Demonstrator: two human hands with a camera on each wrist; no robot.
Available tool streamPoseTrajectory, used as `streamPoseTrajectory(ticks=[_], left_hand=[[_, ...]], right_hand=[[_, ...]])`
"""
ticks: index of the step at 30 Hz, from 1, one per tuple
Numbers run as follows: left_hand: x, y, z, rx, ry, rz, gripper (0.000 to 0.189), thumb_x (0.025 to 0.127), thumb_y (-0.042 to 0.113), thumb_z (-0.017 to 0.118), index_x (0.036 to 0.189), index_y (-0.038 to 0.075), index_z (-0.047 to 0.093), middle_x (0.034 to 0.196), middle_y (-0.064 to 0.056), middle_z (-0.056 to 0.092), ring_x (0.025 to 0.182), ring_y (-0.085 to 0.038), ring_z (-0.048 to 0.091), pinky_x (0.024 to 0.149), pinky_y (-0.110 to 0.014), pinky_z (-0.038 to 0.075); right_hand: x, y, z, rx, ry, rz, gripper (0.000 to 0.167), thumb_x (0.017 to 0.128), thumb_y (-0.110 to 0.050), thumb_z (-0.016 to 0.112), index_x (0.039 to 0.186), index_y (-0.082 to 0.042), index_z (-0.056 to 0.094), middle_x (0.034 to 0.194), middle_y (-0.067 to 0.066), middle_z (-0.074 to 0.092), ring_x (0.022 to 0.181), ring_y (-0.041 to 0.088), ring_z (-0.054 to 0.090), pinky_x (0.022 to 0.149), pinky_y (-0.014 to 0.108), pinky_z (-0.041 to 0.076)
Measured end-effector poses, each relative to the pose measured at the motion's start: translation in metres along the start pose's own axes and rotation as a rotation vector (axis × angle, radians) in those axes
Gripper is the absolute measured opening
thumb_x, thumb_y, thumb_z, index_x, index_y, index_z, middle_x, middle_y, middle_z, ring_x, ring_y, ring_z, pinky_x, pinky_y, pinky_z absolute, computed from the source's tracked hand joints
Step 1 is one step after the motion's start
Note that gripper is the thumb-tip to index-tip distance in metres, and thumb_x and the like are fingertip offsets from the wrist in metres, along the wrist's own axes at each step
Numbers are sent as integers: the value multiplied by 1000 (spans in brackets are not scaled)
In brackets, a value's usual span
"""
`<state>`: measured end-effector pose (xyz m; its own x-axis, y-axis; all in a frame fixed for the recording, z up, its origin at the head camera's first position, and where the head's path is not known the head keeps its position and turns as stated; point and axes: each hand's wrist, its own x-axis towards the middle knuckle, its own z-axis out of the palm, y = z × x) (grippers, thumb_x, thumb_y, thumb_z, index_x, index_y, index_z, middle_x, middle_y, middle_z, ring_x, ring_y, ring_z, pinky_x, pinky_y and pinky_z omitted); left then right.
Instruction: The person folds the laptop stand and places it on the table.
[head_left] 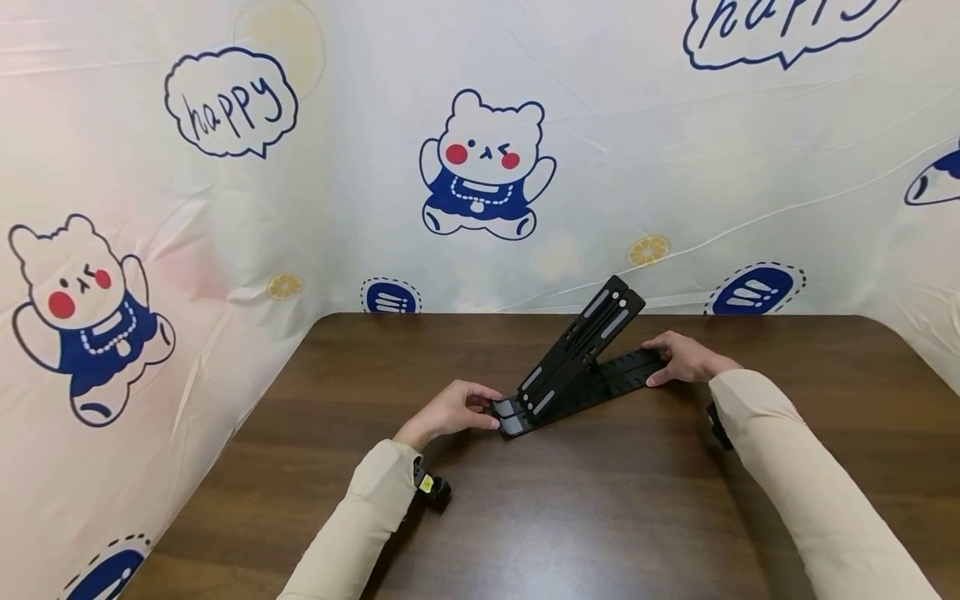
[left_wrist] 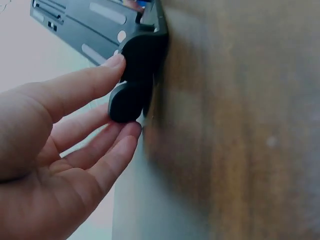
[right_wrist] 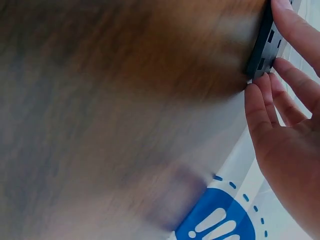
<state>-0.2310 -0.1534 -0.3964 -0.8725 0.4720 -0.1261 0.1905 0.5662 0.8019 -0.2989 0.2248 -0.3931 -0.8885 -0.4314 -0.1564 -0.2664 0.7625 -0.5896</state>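
A black folding laptop stand (head_left: 577,354) sits on the table, its slotted top plate tilted up over the flat base. At its left end, my left hand (head_left: 455,407) holds the grey-padded front lips between thumb and fingers. The left wrist view shows the thumb on one rounded lip (left_wrist: 131,102) and the other fingers around its far side. My right hand (head_left: 686,358) grips the back right end of the base, thumb on one edge and fingers on the other. In the right wrist view, the slotted base end (right_wrist: 265,52) shows between thumb and fingertips.
The brown wooden table (head_left: 600,517) runs back to a pale cloth (head_left: 360,183) printed with bears and "happy" bubbles. That cloth also hangs along the left and right sides. A small black camera (head_left: 435,490) is strapped at the left wrist.
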Motion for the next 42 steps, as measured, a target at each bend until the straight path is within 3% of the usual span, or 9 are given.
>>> streamPoseTrajectory(ticks=[4,8,13,23,27,35,42], left_hand=[[-6,4,4,34,24,-26,48,71,13,74,114,-2,57,107,-13,57,94,-23,56,82,-32,46],[-7,7,11,145,55,-18,58,66,20,79,114,-2,56,106,-14,56,91,-23,55,79,-34,47],[-5,6,15,192,103,-33,57,64,22,80,111,-1,58,105,-13,56,90,-23,55,79,-35,47],[-1,1,4,78,170,-67,50,62,14,81,106,2,61,102,-10,60,90,-22,57,80,-34,47],[1,1,-2,35,161,-79,51,63,12,80,109,2,60,107,-12,59,94,-24,56,82,-34,46],[7,-8,-7,-51,145,-33,55,68,7,76,118,-1,54,118,-17,54,101,-28,55,85,-35,44],[15,-13,-9,-138,198,-91,54,73,0,69,124,2,50,115,-18,56,97,-26,58,80,-34,47]], right_hand=[[0,0,2,14,-8,20,69,69,-16,76,122,11,43,117,33,38,105,47,43,87,53,36],[0,0,3,7,-16,27,69,69,-17,76,122,11,43,118,34,39,106,47,43,88,54,35],[-4,-2,6,-5,-11,20,69,67,-18,77,120,13,45,116,34,42,102,45,46,86,53,37],[-13,-5,10,-45,-7,6,73,66,-26,78,117,14,46,115,35,44,96,42,51,82,50,41],[-17,-7,9,-56,11,-18,72,65,-27,79,115,14,48,110,33,47,93,40,52,81,50,42],[-35,-9,12,-77,48,-45,67,65,-30,78,108,14,52,101,28,53,90,38,54,78,49,43],[-55,-13,22,-61,63,-95,63,66,-26,78,105,16,53,95,23,53,85,34,56,74,46,47]])
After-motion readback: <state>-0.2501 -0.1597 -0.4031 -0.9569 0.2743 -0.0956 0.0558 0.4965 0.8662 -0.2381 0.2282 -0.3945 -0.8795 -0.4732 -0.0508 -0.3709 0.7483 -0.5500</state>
